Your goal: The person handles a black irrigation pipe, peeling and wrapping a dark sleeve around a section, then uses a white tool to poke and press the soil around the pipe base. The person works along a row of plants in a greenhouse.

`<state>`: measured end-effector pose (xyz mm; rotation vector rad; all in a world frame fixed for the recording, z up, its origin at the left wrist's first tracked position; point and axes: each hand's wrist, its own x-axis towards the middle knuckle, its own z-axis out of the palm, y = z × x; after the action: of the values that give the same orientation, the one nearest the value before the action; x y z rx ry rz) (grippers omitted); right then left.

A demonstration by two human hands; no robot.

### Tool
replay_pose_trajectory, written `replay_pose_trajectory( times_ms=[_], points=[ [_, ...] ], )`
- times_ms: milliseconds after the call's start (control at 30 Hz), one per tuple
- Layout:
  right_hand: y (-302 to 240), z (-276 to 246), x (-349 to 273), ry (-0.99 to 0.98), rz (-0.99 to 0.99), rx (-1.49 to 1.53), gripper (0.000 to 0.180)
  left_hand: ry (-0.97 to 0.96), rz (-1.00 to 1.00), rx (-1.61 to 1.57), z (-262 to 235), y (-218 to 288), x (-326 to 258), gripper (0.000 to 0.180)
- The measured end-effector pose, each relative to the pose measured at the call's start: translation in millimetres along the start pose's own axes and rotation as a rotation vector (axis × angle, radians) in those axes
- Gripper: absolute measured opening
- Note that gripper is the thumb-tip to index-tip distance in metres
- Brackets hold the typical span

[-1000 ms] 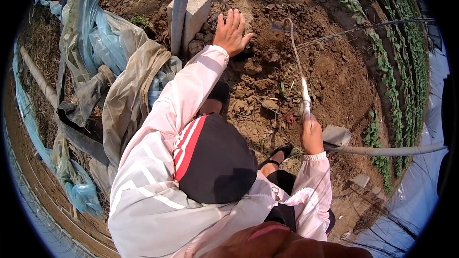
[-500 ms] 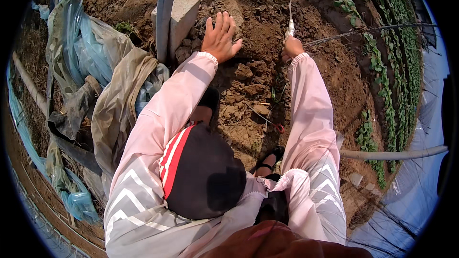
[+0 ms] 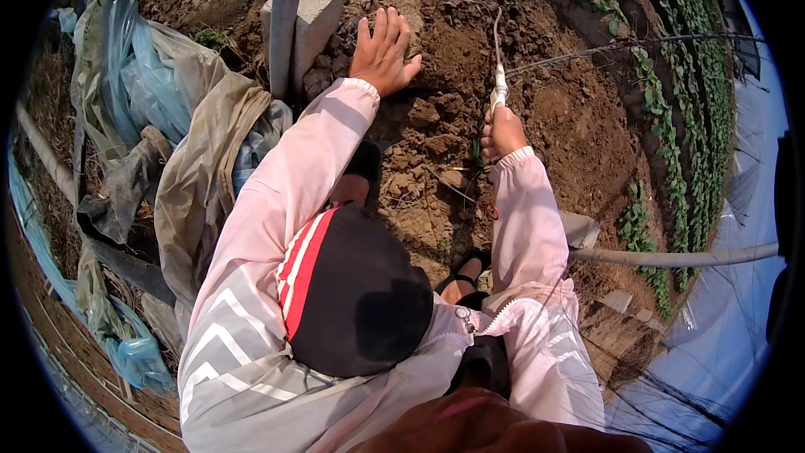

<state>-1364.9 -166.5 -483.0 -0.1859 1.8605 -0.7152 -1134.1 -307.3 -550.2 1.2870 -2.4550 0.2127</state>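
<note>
In my right hand (image 3: 503, 132) is a thin, slightly curved sickle (image 3: 501, 84) with a white-wrapped handle. My fingers close round the handle, and the narrow blade points away from me above the brown soil. My left hand (image 3: 383, 52) is open, palm down and fingers outstretched, over a pale stone-like patch of ground. Whether its palm touches the ground is hidden. Just left of it stand a grey concrete block (image 3: 319, 17) and a grey pole (image 3: 288, 25). Clods of soil (image 3: 423, 113) lie between my two hands.
Crumpled plastic sheeting (image 3: 197, 117) lies along the left. Rows of green plants (image 3: 662, 109) grow on the right, crossed by a dark wire (image 3: 620, 50). A pale pipe (image 3: 688, 257) runs in from the right edge. A small red loop (image 3: 488, 210) lies by my right sleeve.
My right hand has drawn back toward my body, bringing the sickle with it. My left hand stays open in nearly the same place beside the block.
</note>
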Motion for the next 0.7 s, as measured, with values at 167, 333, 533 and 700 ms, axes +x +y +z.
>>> replay_pose_trajectory(
  times_ms=[167, 333, 533, 700],
  points=[
    [-18.1, -31.5, 12.4, -0.221, 0.017, 0.233, 0.031, -0.002, 0.005, -0.015, 2.1, -0.2, -0.3, 0.076],
    [34.9, -15.8, -50.3, 0.02, 0.055, -0.029, 0.035, -0.022, -0.016, -0.01, 2.8, -2.9, -7.4, 0.076],
    [127.2, -44.2, -46.9, 0.059, -0.389, -0.245, 0.044, 0.012, -0.008, -0.013, 4.3, -1.1, -1.4, 0.075],
    [123.1, -34.6, -25.1, 0.108, -0.48, -0.422, 0.045, 0.017, 0.003, -0.003, 7.3, 2.1, -1.7, 0.073]
  ],
)
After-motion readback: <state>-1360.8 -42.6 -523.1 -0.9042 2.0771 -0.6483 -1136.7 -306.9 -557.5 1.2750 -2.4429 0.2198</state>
